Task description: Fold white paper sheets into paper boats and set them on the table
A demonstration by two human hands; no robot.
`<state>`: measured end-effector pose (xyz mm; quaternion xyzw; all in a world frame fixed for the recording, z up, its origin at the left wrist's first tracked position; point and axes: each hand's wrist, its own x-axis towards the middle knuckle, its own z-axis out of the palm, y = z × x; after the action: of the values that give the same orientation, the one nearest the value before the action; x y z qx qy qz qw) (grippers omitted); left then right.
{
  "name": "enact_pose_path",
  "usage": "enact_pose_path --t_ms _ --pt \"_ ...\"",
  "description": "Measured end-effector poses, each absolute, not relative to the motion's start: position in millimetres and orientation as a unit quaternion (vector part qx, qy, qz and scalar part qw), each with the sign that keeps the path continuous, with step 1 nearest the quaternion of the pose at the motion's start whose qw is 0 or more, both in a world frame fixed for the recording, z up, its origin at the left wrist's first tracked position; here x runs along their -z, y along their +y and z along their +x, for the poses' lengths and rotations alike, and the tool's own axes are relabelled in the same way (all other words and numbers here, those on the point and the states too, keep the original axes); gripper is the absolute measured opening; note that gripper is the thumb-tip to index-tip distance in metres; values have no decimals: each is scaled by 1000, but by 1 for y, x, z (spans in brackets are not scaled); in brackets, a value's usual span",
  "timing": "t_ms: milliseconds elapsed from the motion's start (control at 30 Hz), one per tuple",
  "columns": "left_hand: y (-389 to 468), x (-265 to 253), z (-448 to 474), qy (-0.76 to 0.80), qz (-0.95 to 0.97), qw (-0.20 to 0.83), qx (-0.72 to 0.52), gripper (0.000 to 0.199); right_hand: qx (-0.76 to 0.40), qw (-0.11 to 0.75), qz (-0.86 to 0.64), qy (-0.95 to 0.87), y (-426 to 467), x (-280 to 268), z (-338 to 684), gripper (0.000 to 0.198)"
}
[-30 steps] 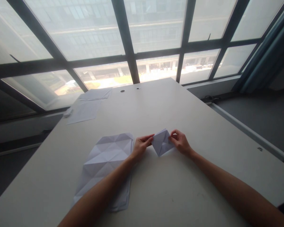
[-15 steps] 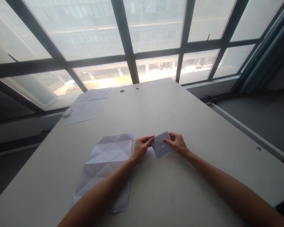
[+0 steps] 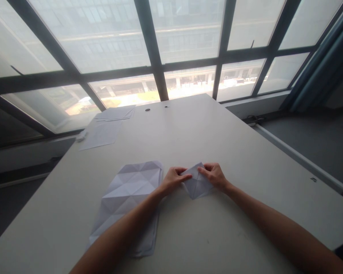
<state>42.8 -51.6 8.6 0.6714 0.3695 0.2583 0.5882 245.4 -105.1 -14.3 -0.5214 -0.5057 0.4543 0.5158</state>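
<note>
A small folded white paper [image 3: 196, 185] is held between my two hands just above the table. My left hand [image 3: 173, 179] pinches its left corner, thumb on top and fingers beneath. My right hand [image 3: 215, 175] grips the upper right side, with the thumb pressed on the face near the top corner. Crease lines cross the paper's front, and one corner points down toward me. Beside and partly under my left forearm lies a stack of creased white sheets [image 3: 131, 186], fold lines covering the top one.
The white table [image 3: 183, 133] reaches to the windows. At its far left lie loose paper sheets [image 3: 101, 135] and a small whitish item [image 3: 81, 136] I cannot make out. Two small dark round spots sit near the far edge. A blue curtain [image 3: 317, 64] hangs at right.
The folded paper has turned and tilted slightly, dropping a little toward me. My left thumb has moved onto its face, and my right thumb now presses nearer the top corner.
</note>
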Motion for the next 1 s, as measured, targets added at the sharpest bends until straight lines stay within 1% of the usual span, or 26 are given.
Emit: enact_pose_path --t_ms 300,367,467,533,600,700,800,867,1000 --pt "-52 -10 43 381 661 593 -255 41 -453 522 -524 -498 -105 18 243 44" --pt "-50 -7 43 383 641 614 -257 45 -453 525 -520 -499 -105 17 243 43" --pt "-47 0 44 360 579 672 -290 52 -446 540 -521 -489 -104 15 245 42" --pt "-45 5 43 334 546 704 -307 52 -441 551 -525 -476 -103 15 246 42" --pt "-44 9 42 323 539 715 -307 51 -441 558 -526 -467 -102 16 247 42" --pt "-44 13 42 347 526 710 -313 51 -445 560 -524 -463 -102 17 247 42" --pt "-45 11 42 364 506 713 -320 58 -448 558 -524 -462 -102 18 246 42" --pt "-45 8 43 361 533 704 -302 60 -448 558 -524 -463 -102 18 246 44" --pt "-48 -1 43 371 633 634 -244 49 -448 557 -520 -467 -103 18 245 44"
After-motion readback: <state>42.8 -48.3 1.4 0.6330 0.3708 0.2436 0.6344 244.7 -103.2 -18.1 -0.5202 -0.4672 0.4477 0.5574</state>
